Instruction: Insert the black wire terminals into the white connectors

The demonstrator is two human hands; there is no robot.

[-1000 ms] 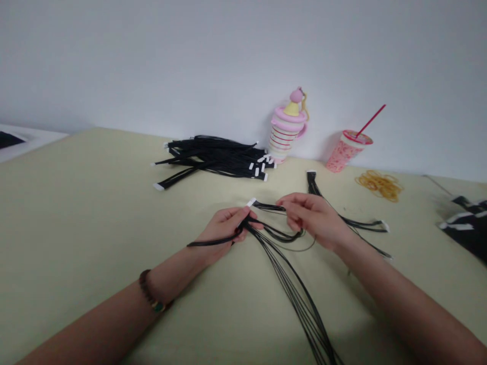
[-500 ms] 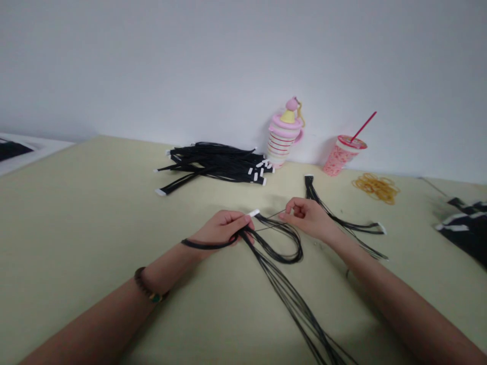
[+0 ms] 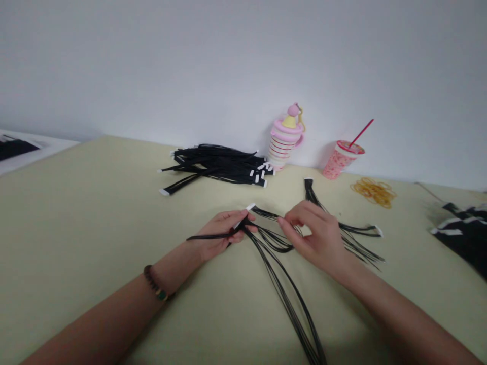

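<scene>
Pinched between the thumb and fingers of my left hand is a wire harness of thin black wires, near its white connector. Part of the harness loops to the right, one short length trails left across my wrist, and long strands hang toward the front edge. My right hand is closed at that loop, thumb and forefinger pinched on some of the black wires; how many I cannot tell. Behind it lies another black wire harness with white connectors, partly hidden by the hand.
A pile of black wire harnesses lies at the back. Beside it stand a pink striped cup and a pink tumbler with straw. Yellow rubber bands lie to their right. More black harnesses are at the right edge.
My right hand has moved slightly right and down, its fingers now over the wire loop. The thin wire stretched between the hands no longer shows. My left hand has turned slightly.
</scene>
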